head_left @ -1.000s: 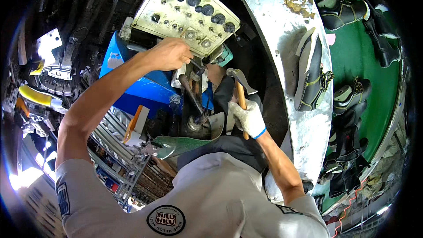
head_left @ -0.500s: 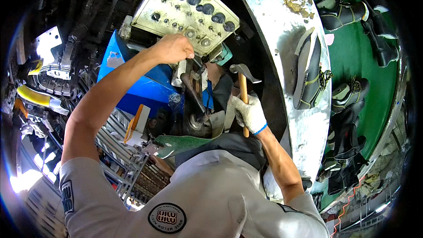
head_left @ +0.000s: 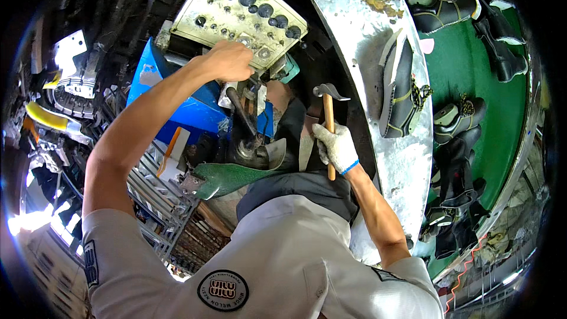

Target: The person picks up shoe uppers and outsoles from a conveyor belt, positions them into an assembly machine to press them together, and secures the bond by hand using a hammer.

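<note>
My left hand [head_left: 230,61], bare, is curled closed at the lower edge of a pale control panel [head_left: 198,6] with black knobs. Its fingertips are turned down and out of sight, so I cannot make out what it grips, if anything. Just below it stand dark metal machine parts [head_left: 241,112], beside a blue housing [head_left: 198,109]. In a white knit glove, my right hand [head_left: 339,147] is wrapped around the wooden handle of a hammer [head_left: 329,115]. The hammer stands nearly upright, its metal head above the fist.
Along the right curves a worn metal ledge [head_left: 407,165] bearing a dark shoe [head_left: 398,91] with yellow stitching. Beyond it, a green belt [head_left: 496,133] carries several shoes and boots. A curved green sheet [head_left: 230,180] sticks out near my waist. Metal racks [head_left: 159,201] stand at lower left.
The view has shifted slightly, moving the scene left. My left hand has turned, so its back shows more and its thumb less. The right hand keeps hold of the hammer.
</note>
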`<move>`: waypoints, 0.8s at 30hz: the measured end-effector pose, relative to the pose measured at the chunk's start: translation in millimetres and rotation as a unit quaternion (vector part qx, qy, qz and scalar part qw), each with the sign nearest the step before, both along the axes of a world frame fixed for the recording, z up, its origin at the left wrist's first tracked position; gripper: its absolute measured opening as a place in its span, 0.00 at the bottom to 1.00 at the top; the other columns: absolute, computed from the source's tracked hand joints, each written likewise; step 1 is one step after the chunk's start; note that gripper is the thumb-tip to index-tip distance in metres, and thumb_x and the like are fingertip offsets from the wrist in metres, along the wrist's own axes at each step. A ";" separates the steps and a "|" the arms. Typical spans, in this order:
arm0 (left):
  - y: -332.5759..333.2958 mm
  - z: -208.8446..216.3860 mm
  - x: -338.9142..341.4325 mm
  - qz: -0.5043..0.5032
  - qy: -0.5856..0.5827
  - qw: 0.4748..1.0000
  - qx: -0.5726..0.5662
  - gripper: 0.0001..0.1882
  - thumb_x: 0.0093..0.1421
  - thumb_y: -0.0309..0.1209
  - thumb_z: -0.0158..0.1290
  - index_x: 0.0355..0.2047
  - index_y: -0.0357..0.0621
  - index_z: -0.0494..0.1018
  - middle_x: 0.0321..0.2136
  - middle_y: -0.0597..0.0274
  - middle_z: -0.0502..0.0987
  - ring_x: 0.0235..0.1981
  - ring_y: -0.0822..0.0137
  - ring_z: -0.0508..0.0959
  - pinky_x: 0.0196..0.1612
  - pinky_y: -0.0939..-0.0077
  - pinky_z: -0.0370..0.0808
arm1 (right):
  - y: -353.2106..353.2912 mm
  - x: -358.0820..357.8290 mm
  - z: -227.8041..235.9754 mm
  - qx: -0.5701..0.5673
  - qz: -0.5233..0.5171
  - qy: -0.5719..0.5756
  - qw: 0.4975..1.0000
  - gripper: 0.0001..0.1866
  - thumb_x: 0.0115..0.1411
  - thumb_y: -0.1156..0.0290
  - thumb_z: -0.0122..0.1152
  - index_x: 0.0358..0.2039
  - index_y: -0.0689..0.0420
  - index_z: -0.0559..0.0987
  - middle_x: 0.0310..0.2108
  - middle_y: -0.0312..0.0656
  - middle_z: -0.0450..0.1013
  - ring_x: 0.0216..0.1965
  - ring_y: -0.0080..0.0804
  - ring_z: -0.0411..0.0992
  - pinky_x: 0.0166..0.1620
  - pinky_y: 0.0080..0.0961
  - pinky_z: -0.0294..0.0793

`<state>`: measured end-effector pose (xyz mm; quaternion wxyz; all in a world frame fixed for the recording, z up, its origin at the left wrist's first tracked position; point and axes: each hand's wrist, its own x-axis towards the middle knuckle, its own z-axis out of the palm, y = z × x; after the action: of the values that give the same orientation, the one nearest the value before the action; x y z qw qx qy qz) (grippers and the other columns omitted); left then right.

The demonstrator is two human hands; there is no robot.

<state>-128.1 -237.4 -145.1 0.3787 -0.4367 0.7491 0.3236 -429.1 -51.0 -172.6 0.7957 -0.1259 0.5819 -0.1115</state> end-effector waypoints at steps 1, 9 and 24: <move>-9.1 3.0 -10.7 -0.028 -0.029 0.999 0.022 0.20 0.61 0.41 0.58 0.25 0.32 0.82 0.30 0.35 0.81 0.39 0.38 0.82 0.46 0.47 0.76 | -0.4 -2.0 -2.1 0.000 -0.007 -0.006 1.000 0.14 0.68 0.63 0.63 0.29 0.56 0.74 0.15 0.34 0.67 0.10 0.23 0.63 0.14 0.23 0.60; 8.0 -22.0 -56.7 -0.088 -0.209 0.969 0.094 0.23 0.61 0.38 0.50 0.50 0.40 0.83 0.53 0.45 0.81 0.55 0.48 0.81 0.57 0.54 0.77 | -0.5 -25.5 15.8 -0.046 -0.026 -0.046 0.998 0.15 0.69 0.63 0.63 0.28 0.56 0.73 0.14 0.32 0.64 0.10 0.21 0.61 0.13 0.23 0.59; 22.8 -19.2 -71.6 -0.079 -0.331 0.937 0.081 0.33 0.72 0.59 0.44 0.55 0.44 0.80 0.57 0.53 0.80 0.57 0.51 0.80 0.58 0.55 0.77 | 72.9 -145.5 18.5 -0.042 0.027 -0.086 0.995 0.17 0.68 0.62 0.64 0.24 0.55 0.73 0.13 0.31 0.64 0.10 0.22 0.61 0.15 0.26 0.58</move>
<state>-199.6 -214.6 -164.2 0.6638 -0.4267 0.5846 0.1889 -574.6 21.9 -154.1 0.8395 -0.1648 0.5026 -0.1245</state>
